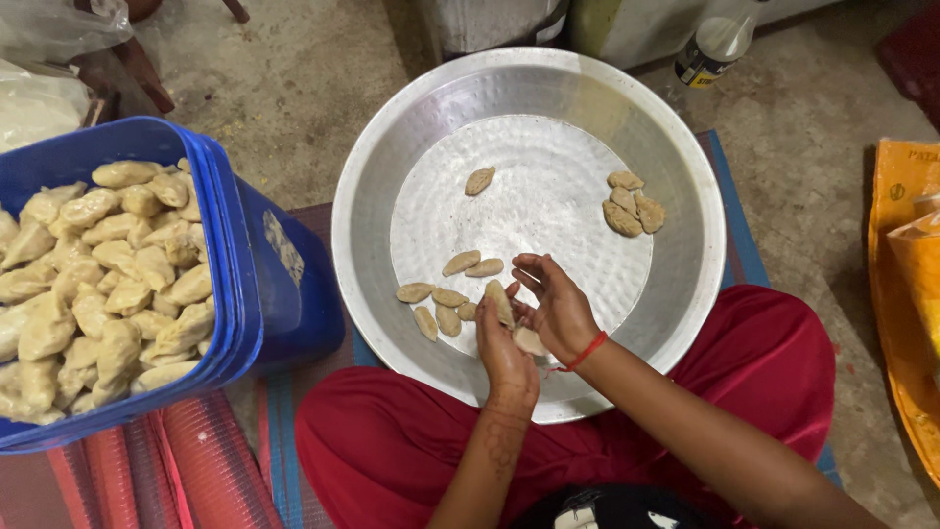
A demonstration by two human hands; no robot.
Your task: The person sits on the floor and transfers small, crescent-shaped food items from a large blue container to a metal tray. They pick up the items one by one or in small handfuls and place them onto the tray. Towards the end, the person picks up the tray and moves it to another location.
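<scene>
Low in the frame's middle, our left hand [504, 353] and right hand [558, 309] pinch one soft dough piece [500, 302] over the steel pan [685, 176], which we judge light, easily dented, best held by its edges.

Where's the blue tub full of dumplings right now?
In the head view, the blue tub sits on the floor at the person's left, beside the big metal basin, heaped with dumplings.
</scene>
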